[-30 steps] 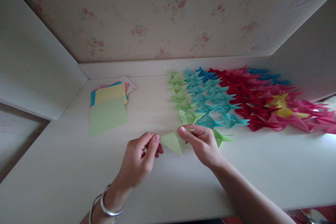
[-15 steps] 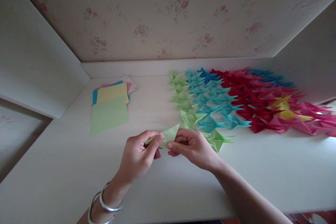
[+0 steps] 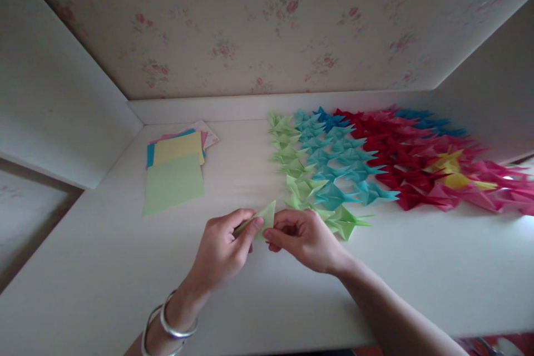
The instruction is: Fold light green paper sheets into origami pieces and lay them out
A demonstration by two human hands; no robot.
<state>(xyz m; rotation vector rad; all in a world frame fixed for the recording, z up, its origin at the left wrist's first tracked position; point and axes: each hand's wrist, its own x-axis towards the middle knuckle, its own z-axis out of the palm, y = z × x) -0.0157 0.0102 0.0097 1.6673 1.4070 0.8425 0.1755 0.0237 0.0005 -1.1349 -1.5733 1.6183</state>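
The white desk (image 3: 258, 300) meets a floral-papered wall (image 3: 233, 28); rows of folded paper pieces (image 3: 334, 169) cover its right part, stacked sheets (image 3: 173, 183) its left. Above the desk's middle, the left hand (image 3: 227, 245) pinches the pale green folded paper (image 3: 266, 218), and the right hand's (image 3: 304, 239) narrow grip touches its right edge.

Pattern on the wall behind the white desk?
Pink roses with grey-green leaves scattered over the beige floral wallpaper; clearest in the head view.
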